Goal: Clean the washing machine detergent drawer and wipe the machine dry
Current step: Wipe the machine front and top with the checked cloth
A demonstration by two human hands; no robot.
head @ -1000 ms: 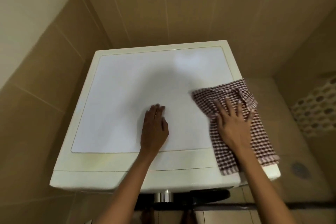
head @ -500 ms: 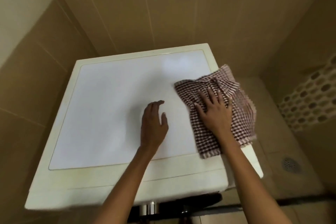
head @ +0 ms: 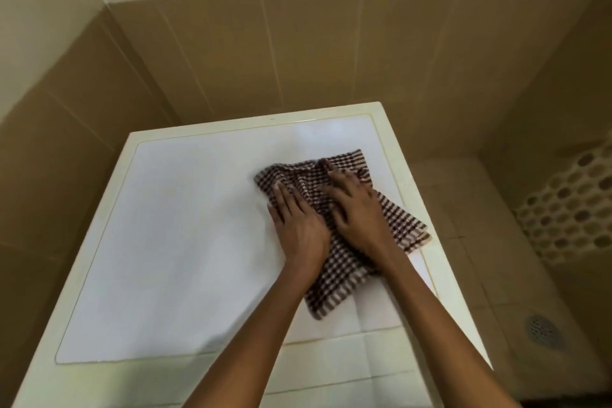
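I am on the drying step: my left hand point(head: 299, 225) and right hand point(head: 357, 212) lie side by side, fingers flat, pressing the checked cloth point(head: 331, 278) onto the washing machine point(head: 172, 242) top, toward its far right corner. Next, I judge, the hands should sweep the cloth over the top's left part.

You are working in a domestic washroom: tan wall tiles point(head: 314, 53), floor drain point(head: 541, 330), white washing machine point(head: 172, 242) in the corner.

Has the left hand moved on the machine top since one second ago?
Yes. The left hand left the bare white top of the washing machine and went right, towards the back edge, onto the checked cloth.
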